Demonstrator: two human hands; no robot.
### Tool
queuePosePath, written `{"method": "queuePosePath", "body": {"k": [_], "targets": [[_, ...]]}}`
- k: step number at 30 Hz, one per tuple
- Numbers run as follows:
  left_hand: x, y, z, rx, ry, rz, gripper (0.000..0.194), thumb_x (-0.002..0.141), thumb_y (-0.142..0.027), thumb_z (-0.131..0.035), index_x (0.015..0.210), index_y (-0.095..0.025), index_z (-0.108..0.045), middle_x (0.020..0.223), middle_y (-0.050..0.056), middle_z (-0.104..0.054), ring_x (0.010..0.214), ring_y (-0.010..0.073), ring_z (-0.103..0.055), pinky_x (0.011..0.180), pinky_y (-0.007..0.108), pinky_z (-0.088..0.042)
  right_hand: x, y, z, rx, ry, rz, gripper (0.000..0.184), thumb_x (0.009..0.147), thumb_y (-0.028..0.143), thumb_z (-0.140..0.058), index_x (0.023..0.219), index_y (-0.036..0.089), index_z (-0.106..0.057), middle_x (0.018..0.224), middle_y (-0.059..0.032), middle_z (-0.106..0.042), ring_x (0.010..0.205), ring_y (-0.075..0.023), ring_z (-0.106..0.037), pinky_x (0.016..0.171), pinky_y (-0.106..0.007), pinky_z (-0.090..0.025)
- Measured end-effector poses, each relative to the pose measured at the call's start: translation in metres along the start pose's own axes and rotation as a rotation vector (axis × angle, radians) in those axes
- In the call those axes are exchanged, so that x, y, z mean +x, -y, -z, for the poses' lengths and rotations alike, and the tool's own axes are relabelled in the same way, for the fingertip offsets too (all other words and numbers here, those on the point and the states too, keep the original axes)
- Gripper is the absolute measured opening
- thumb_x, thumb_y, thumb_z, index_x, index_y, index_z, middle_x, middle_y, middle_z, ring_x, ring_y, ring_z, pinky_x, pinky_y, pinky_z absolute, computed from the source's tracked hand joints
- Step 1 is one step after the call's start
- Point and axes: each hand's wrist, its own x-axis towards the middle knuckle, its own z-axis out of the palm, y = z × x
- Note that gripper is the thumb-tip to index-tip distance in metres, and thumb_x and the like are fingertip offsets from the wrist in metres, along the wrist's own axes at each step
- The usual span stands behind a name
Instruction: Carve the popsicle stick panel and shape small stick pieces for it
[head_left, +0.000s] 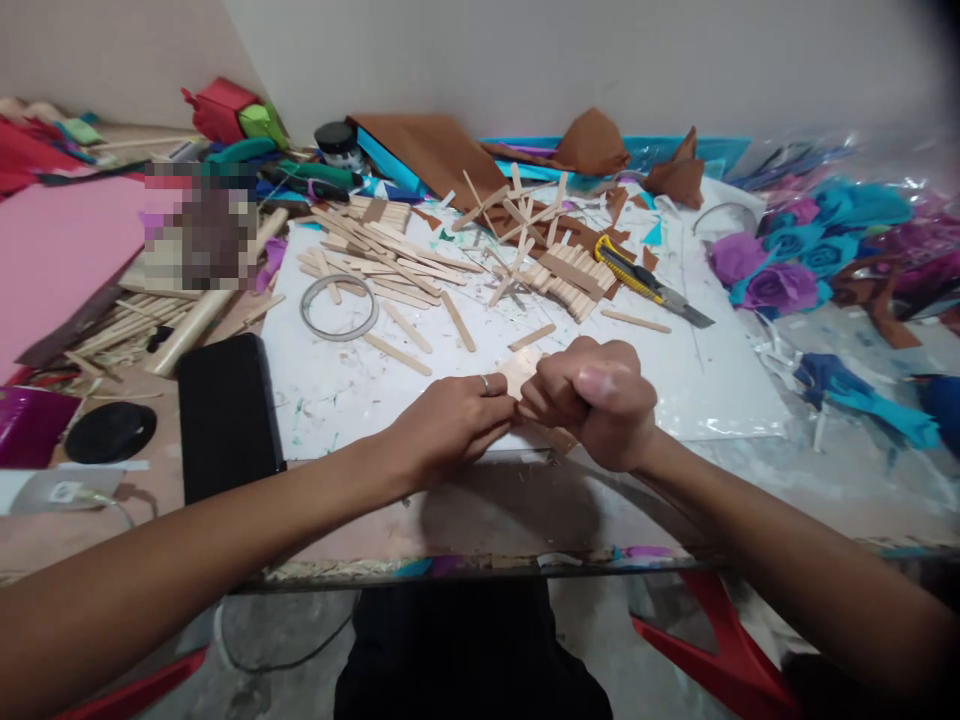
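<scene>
My left hand (461,425), with a ring on one finger, rests low over the near edge of the white sheet (360,400), its fingers pressed together. Touching or nearly touching it, my right hand (596,400) is curled into a fist, thumb on top. A pale, wood-coloured piece (523,366) shows between the hands; the fingers cover most of it, and what each grips is hidden. Just beyond lie loose wooden craft sticks (409,265), a banded bundle of sticks (574,285), a roll of tape (341,337) and a yellow box cutter (637,275) with its blade out.
A black phone (229,420) and a round black lid (111,432) lie left. Behind are brown paper (431,150), a dark jar (337,145) and a green glue gun (319,178). Purple and blue paper flowers (784,285) fill the right. The table's near edge (480,570) is ragged.
</scene>
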Motion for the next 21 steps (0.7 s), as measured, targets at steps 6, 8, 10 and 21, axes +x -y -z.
{"method": "queuePosePath", "body": {"k": [6, 8, 10, 21], "targets": [[0.002, -0.003, 0.007, -0.129, 0.008, 0.029, 0.027, 0.105, -0.023, -0.047, 0.104, -0.017, -0.074, 0.098, 0.008, -0.072, 0.091, 0.0185, -0.070, 0.082, 0.031, -0.055, 0.008, 0.006, -0.006, 0.204, -0.118, -0.053, 0.058, 0.093, 0.052, -0.057, 0.048, 0.021, -0.035, 0.042, 0.0064, -0.024, 0.037, -0.0076, -0.020, 0.040, -0.025, -0.018], [0.003, -0.004, 0.009, -0.168, 0.020, 0.032, 0.027, 0.105, -0.023, -0.047, 0.105, -0.016, -0.074, 0.097, 0.008, -0.072, 0.090, 0.0180, -0.069, 0.081, 0.030, -0.053, 0.012, 0.009, -0.007, 0.297, -0.187, -0.074, 0.062, 0.092, 0.056, -0.057, 0.046, 0.021, -0.035, 0.039, 0.0071, -0.020, 0.035, -0.0065, -0.016, 0.037, -0.023, -0.017], [0.004, -0.004, 0.011, -0.198, 0.033, 0.033, 0.028, 0.106, -0.023, -0.048, 0.103, -0.014, -0.074, 0.096, 0.009, -0.072, 0.086, 0.0171, -0.068, 0.079, 0.029, -0.051, 0.014, 0.010, -0.007, 0.324, -0.227, -0.072, 0.066, 0.091, 0.060, -0.058, 0.044, 0.021, -0.033, 0.037, 0.0072, -0.018, 0.033, -0.0056, -0.014, 0.036, -0.022, -0.015], [0.007, -0.002, 0.009, -0.115, 0.046, 0.010, 0.030, 0.105, -0.023, -0.047, 0.086, -0.015, -0.068, 0.078, 0.004, -0.064, 0.068, 0.0139, -0.056, 0.064, 0.027, -0.039, 0.016, 0.045, -0.021, 0.136, -0.424, 0.007, 0.072, 0.088, 0.056, -0.069, 0.044, 0.018, -0.027, 0.041, 0.0066, -0.018, 0.036, -0.0041, -0.017, 0.040, -0.024, -0.016]]}}
